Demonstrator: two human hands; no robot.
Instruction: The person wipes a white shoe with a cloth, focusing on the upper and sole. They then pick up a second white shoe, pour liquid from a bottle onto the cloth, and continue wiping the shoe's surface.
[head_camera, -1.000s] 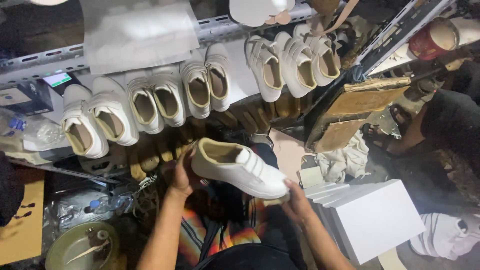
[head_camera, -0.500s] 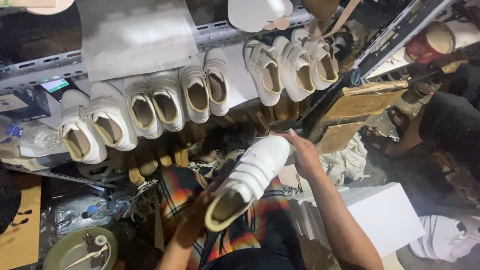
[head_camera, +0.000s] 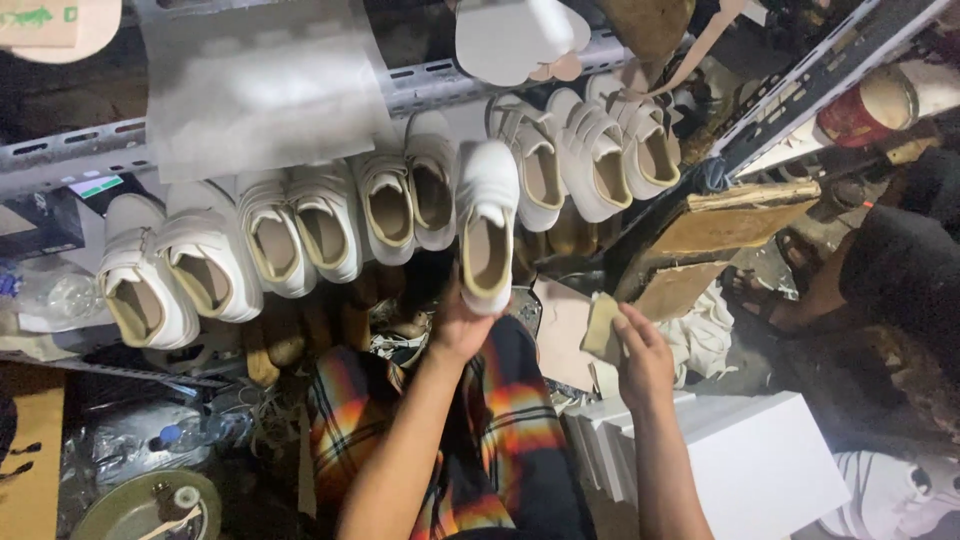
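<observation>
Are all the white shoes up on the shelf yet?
Most are: a row of white shoes already lines the shelf. The left hand is setting one more shoe into the gap. The right hand holds a small tan pad. No others waiting that I can see.

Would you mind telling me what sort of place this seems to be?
Probably a small shoemaking workshop: a row of white shoes on a metal rack, the left hand holding another white shoe there, and white boxes beside the worker.
</observation>
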